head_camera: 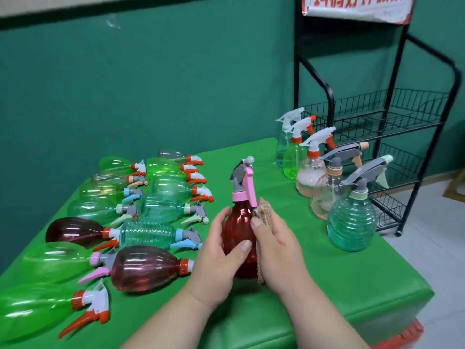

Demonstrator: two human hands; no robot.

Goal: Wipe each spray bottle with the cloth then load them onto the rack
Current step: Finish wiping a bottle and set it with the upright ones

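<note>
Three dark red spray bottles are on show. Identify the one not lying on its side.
The pink-triggered red bottle, held upright by the left hand while the right hand holds the cloth against it. The other two lie flat.

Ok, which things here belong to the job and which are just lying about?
Job: red bottle in left hand; cloth in right hand; bottles lying at left; standing bottles at right; black rack.
Lying about: sign atop rack; wooden piece on floor, far right.
</note>
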